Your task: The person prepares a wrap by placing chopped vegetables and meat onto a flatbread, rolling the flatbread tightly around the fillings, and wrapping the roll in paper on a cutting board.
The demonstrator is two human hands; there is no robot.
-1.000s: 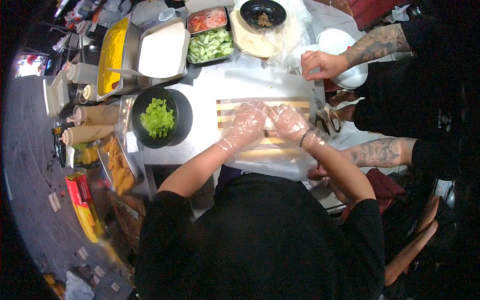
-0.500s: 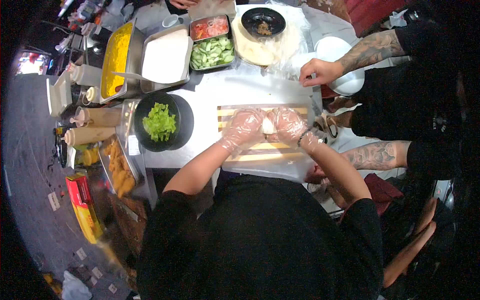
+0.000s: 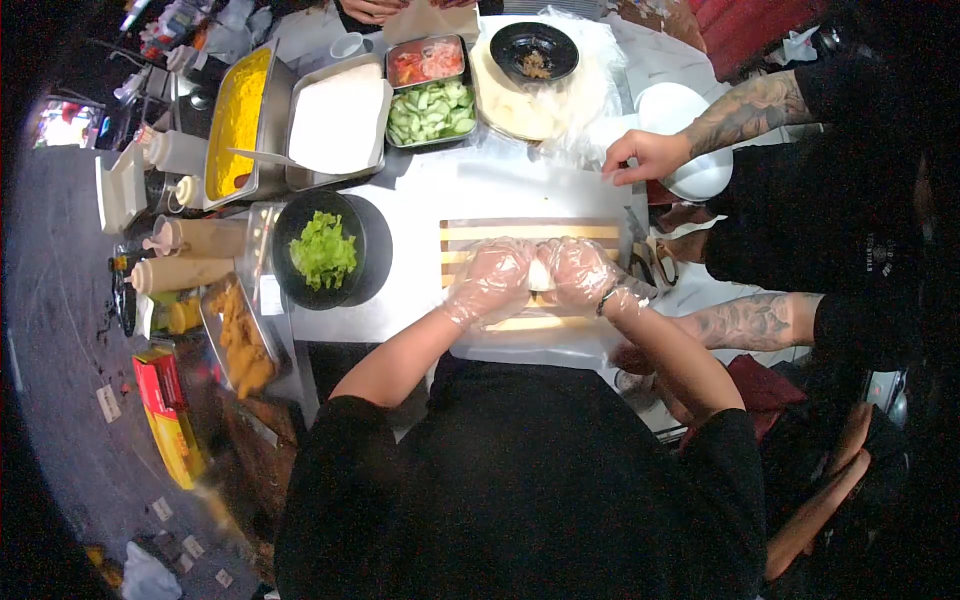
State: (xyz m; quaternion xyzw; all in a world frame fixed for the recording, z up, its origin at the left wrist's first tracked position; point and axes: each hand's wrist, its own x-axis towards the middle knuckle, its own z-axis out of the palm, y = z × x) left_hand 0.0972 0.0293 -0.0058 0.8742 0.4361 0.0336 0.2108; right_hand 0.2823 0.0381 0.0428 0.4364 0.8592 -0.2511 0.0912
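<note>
Both my hands wear clear plastic gloves and meet over a striped wooden board (image 3: 460,232). My left hand (image 3: 497,270) curls round one end of a small whitish roll (image 3: 540,276), and my right hand (image 3: 577,268) curls round its other end. Only the pale middle of the roll shows between the fingers. Clear plastic sheeting lies over the board. To the left stands a black bowl (image 3: 283,262) with green lettuce (image 3: 323,250) in it.
Behind are trays of yellow food (image 3: 240,125), white sheets (image 3: 335,125), cucumber (image 3: 432,112) and tomato with onion (image 3: 425,64), and a small black bowl (image 3: 507,50). Squeeze bottles (image 3: 180,273) and fried pieces (image 3: 240,335) stand left. Another person's hand (image 3: 645,157) hovers at right, near white bowls (image 3: 705,175).
My hands stay together around the roll and sit slightly lower in view. The whole scene has shifted a little down. Another person's hands have appeared at the top edge.
</note>
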